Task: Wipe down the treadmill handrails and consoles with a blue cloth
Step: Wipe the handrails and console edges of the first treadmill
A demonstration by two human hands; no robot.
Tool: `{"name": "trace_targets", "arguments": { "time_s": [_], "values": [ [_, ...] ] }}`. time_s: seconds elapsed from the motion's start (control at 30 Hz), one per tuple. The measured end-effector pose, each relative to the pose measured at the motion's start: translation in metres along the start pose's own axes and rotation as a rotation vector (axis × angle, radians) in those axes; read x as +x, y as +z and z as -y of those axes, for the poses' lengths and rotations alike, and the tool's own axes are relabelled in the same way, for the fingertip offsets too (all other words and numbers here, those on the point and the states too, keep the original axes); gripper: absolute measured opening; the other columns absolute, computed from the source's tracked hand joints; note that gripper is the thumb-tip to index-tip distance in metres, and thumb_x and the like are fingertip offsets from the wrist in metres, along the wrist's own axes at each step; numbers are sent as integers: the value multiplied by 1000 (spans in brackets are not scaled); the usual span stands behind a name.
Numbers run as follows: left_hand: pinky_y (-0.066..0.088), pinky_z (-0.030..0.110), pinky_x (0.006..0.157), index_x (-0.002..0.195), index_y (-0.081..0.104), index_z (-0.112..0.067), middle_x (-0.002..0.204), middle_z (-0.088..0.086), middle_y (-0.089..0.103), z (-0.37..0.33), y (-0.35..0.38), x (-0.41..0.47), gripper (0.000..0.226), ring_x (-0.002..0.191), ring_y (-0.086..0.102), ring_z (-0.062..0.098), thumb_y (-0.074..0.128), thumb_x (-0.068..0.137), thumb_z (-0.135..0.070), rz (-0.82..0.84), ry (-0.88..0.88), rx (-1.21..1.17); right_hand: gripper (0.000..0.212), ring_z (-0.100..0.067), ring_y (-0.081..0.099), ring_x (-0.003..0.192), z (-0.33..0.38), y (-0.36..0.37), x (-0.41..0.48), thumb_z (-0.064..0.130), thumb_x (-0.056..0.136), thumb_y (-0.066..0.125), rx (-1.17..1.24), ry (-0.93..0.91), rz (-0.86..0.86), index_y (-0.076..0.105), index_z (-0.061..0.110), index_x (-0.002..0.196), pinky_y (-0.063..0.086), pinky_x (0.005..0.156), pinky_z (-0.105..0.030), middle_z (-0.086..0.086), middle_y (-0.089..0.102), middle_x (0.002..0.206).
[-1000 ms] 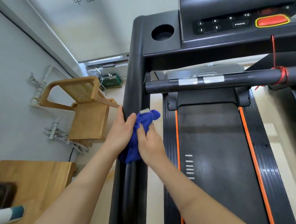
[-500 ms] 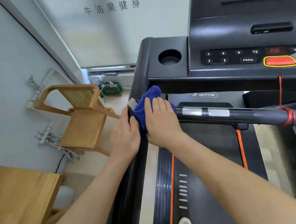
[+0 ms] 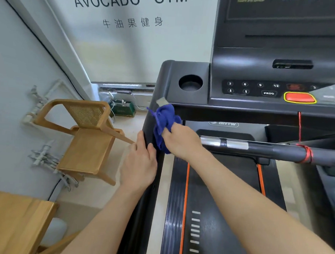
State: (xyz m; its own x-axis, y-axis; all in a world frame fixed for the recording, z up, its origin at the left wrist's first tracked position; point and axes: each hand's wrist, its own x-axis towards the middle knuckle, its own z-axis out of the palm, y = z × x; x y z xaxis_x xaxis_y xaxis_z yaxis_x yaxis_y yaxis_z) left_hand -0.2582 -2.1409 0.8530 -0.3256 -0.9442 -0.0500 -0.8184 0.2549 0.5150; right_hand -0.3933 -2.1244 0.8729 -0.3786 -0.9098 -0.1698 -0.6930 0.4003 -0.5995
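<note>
Handrail step, upper end: right hand (image 3: 181,141) grips the bunched blue cloth (image 3: 164,124) against the left handrail (image 3: 143,213) just under the console (image 3: 253,89), while the left hand (image 3: 140,164) rests on the rail below with straight fingers; next, probably, carry the cloth up onto the console corner.

A single wide-angle view is taken from the head, directed forward and down along the left handrail (image 3: 143,213) towards the console (image 3: 284,55). Both are seen from close by.
</note>
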Motion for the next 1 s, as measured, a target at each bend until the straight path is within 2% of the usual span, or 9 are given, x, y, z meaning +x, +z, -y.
{"name": "trace_targets", "arguments": {
  "time_s": [0.07,0.17,0.4,0.47,0.57,0.63,0.7,0.83,1.0],
  "values": [
    [40,44,85,150,16,-26,139,10,45,-1,0,1,52,116,50,37,28,101,-38,23,-28,13,46,-37,57,106,16,15,26,45,97,29,7,81,-19,55,9,107,42,91,-43,-15,62,112],
    [40,44,88,152,10,-25,146,9,39,-2,0,3,56,118,50,38,27,101,-40,48,-54,52,73,-36,48,123,28,21,62,59,91,28,155,336,-14,39,2,135,35,101,-43,-17,51,135],
    [41,45,81,152,11,-25,131,12,48,0,1,1,57,107,55,37,28,100,-41,20,-31,52,82,-30,58,109,11,-8,86,76,87,32,570,457,255,55,8,127,41,101,-34,-18,61,119],
    [42,45,83,153,10,-25,133,11,47,0,0,1,58,109,55,36,28,100,-42,23,-35,54,76,-32,58,110,17,-4,73,68,93,27,379,389,182,56,7,127,41,95,-34,-20,61,121],
    [43,46,83,153,9,-25,133,12,47,-1,-2,1,58,109,56,37,28,100,-40,37,-7,50,46,-37,61,105,25,23,35,42,99,35,-67,153,-173,55,5,118,44,84,-39,-18,63,116],
    [42,44,85,152,12,-26,134,12,47,1,-4,7,55,111,55,38,30,101,-36,92,-7,7,37,-35,56,116,21,39,17,19,93,46,-12,-34,-290,51,6,127,45,91,-42,-16,56,131],
    [42,43,88,143,29,-24,129,13,51,3,-8,19,44,113,53,40,35,100,-27,164,-44,-99,59,-26,32,141,13,41,23,6,87,49,150,-185,-239,39,9,145,31,112,-43,-9,34,154],
    [38,34,81,107,54,-12,112,13,61,-6,-12,53,21,105,54,32,35,98,-14,95,-76,-301,71,-16,5,149,9,29,62,20,88,49,-4,-263,-184,21,13,153,13,119,-38,-2,11,162],
    [45,48,86,116,49,-20,111,9,61,-16,3,73,27,101,56,31,31,96,-26,36,-16,-311,69,-18,6,149,13,9,106,42,95,36,-446,-231,-197,16,12,153,-1,118,-48,-4,10,162]
  ]
}}
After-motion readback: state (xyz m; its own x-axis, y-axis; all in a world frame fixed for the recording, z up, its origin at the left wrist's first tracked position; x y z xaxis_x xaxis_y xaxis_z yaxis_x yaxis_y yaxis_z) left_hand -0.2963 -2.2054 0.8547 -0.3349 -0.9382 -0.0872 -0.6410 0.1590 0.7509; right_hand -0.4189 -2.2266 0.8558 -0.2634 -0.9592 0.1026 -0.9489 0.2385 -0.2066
